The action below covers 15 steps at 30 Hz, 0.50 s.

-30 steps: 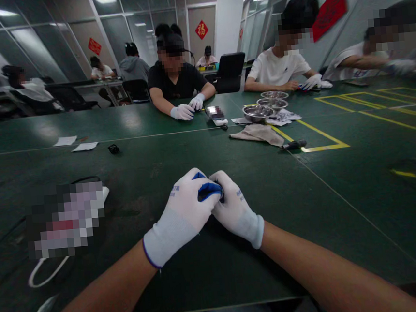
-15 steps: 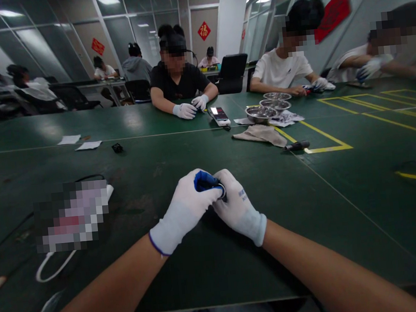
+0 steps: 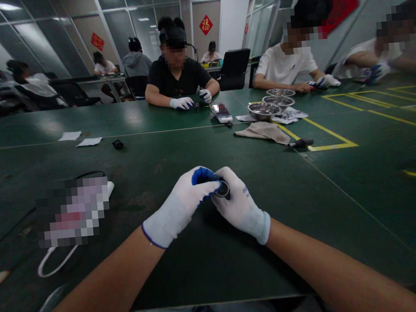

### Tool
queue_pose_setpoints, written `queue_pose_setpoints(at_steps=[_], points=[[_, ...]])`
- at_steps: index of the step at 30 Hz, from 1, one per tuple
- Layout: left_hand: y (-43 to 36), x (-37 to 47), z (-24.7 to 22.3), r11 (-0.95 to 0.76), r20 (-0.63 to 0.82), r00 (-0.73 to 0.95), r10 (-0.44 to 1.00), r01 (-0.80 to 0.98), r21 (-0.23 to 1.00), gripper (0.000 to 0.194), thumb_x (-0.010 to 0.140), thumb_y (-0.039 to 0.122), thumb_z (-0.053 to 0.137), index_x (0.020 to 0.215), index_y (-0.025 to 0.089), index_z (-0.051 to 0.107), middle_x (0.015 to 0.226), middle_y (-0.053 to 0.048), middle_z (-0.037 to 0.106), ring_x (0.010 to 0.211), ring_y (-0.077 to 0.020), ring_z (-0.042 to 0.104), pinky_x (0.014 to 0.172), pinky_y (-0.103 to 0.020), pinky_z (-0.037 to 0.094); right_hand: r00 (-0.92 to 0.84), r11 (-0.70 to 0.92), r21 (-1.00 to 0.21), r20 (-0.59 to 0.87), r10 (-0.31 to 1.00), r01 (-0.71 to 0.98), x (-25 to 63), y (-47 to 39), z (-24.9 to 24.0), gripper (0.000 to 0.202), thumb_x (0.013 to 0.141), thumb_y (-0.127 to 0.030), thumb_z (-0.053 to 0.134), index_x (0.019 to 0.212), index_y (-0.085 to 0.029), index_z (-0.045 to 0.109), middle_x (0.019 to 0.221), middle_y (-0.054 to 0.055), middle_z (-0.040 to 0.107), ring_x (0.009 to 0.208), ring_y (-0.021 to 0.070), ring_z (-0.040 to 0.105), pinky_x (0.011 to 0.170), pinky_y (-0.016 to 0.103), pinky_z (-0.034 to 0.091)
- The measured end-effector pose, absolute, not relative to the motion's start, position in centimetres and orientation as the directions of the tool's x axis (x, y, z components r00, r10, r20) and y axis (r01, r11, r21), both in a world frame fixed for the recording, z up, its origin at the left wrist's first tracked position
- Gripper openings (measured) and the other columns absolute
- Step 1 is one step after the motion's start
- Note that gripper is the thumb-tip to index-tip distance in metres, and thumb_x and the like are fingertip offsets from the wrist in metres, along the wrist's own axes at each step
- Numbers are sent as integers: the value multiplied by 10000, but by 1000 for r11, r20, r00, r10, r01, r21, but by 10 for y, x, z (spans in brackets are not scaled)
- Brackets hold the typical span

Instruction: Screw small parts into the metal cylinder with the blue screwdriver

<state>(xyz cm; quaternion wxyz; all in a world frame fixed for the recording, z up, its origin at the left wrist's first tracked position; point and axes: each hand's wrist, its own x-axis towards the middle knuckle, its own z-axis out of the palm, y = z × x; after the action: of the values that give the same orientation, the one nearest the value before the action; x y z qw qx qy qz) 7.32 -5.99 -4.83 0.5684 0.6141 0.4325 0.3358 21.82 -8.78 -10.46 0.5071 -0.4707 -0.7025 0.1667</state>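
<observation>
Round part (image 3: 222, 189), dark with a paler rim: between the two gloved hands, above the near side of the green counter (image 3: 192, 274), open face toward the camera. Detail inside the rim too small to read.

Right hand (image 3: 237, 195): fingers wrapped round the part, clamped on its far and right sides. Left hand (image 3: 186, 195): thumb on the left edge, blue-coated fingers curled behind; looks pinched on the part, though the tips are partly hidden.

Step in hand, my judgement: two-handed handling of the part, right bracing, left working the edge. Next move would call for a firm right grip and small, careful left finger shifts.

Farther out: crumpled cloth (image 3: 262, 133), dark-handled tool (image 3: 301, 143) right beside it, metal bowls (image 3: 262, 111) beyond. Left: pixelated item (image 3: 79, 208) with white cord (image 3: 45, 268); small black object (image 3: 118, 144) past it. Co-worker (image 3: 177, 78) opposite, also gloved.
</observation>
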Motion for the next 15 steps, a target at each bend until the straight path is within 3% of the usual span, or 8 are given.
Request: queue_pose_setpoints(at_steps=[3, 5, 8, 10, 13, 15], points=[[-60, 69, -47, -65, 1, 407, 913, 145, 987, 119, 828, 224, 680, 937, 175, 686, 929, -39, 726, 909, -210, 691, 856, -379, 565, -12, 468, -768, 515, 857, 438, 218, -89, -103, 101, 873, -235, 591, 873, -236, 491, 776, -8, 544, 669, 165, 525, 602, 301, 419], [-63, 65, -45, -255, 155, 411, 898, 199, 946, 161, 868, 214, 648, 1018, 181, 699, 1013, -52, 724, 984, -222, 690, 898, -391, 565, 8, 445, -799, 490, 872, 405, 218, -90, -101, 116, 873, -253, 600, 868, -237, 486, 770, -11, 559, 660, 161, 529, 598, 298, 424], [-70, 62, -44, -580, 380, 497, 780, 345, 738, 199, 916, 200, 618, 1080, 200, 731, 1047, -58, 683, 986, -218, 673, 893, -386, 570, 29, 425, -822, 470, 882, 379, 219, -91, -98, 105, 851, -238, 601, 880, -233, 501, 784, -5, 591, 677, 168, 557, 609, 301, 445], [-72, 62, -45, -713, 442, 579, 685, 409, 570, 238, 955, 213, 590, 1143, 210, 737, 1045, -66, 658, 951, -217, 662, 851, -386, 579, 66, 422, -815, 484, 873, 399, 222, -89, -96, 102, 828, -208, 584, 900, -229, 514, 795, 5, 606, 694, 177, 572, 618, 306, 454], [-71, 67, -47, -802, 471, 649, 597, 464, 377, 287, 986, 217, 562, 1229, 200, 715, 1088, -91, 655, 998, -245, 648, 879, -427, 574, 114, 431, -773, 536, 837, 465, 228, -83, -91, 106, 820, -195, 561, 912, -227, 516, 792, 12, 604, 689, 180, 568, 617, 311, 454], [-68, 70, -46, -810, 476, 655, 586, 483, 333, 278, 995, 228, 560, 1222, 194, 717, 1112, -97, 657, 1034, -256, 643, 911, -443, 565, 94, 455, -721, 579, 810, 522, 233, -77, -88, 104, 822, -202, 572, 906, -229, 515, 797, 17, 597, 694, 184, 561, 621, 313, 454]])
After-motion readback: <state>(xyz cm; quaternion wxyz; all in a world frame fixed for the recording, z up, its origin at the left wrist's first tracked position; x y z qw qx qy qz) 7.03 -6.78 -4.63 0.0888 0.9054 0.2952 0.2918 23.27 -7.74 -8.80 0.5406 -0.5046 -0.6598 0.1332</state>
